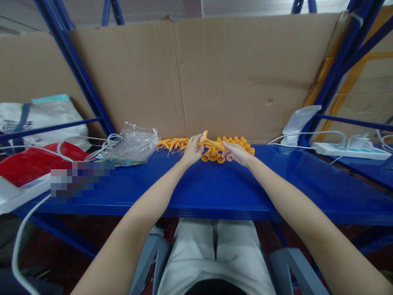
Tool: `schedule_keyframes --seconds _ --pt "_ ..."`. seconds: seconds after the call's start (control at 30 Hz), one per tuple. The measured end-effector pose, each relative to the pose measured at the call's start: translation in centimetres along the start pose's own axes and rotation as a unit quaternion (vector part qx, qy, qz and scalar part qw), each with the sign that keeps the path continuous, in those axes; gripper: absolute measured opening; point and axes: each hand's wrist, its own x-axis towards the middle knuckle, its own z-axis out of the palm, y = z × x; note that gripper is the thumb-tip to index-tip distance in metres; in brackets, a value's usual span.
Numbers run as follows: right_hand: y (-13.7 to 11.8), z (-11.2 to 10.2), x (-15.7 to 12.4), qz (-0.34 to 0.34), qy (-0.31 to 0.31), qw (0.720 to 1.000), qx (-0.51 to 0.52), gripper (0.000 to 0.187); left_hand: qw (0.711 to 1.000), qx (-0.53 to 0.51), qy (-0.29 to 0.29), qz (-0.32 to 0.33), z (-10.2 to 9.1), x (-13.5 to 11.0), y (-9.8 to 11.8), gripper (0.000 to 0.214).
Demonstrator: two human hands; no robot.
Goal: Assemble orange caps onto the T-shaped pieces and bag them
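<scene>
Gripping an orange piece [204,136], the left hand [193,150] partly hides it; whether the right hand [237,153] grips is unclear.

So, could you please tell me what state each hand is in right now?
Left hand: closed, holding a flared orange piece.
Right hand: fingers curled beside the orange cups; whether it grips anything cannot be told.

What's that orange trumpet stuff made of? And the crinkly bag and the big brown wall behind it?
Orange trumpet-shaped pieces: probably plastic with a slight shine; they look smooth and evenly coloured, though rubber is possible.
Crinkly bag: thin, clear, glossy plastic film, since it's see-through and its wrinkles glint.
Brown wall: cardboard, dull and papery, judging by its creases and dents.
</scene>
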Motion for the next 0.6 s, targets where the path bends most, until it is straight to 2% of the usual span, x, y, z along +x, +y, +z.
schedule_keyframes --seconds 0.13,0.3,0.4,0.5,0.6 --pt "-0.7 1.0 -0.5 0.019 0.021 0.999 0.04 0.03 0.998 -0.052 -0.017 0.008 1.0 0.3 -1.2 0.053" --pt "-1.6 2.0 -1.6 0.032 -0.015 0.997 0.065 0.012 0.993 -0.054 -0.107 -0.004 1.8 -0.2 -1.2 0.044" --pt "-1.7 2.1 -1.8 0.038 -0.015 0.997 0.064 0.005 0.99 -0.02 -0.141 -0.001 1.7 -0.3 -0.6 0.034" --pt "-1.6 2.0 -1.8 0.049 -0.01 0.997 0.057 0.008 0.991 0.019 -0.134 -0.001 1.4 -0.1 0.0 0.035" --pt "-1.5 1.9 -1.8 0.064 -0.019 0.997 0.043 0.012 0.992 0.071 -0.105 -0.032 0.9 0.0 0.4 0.037"
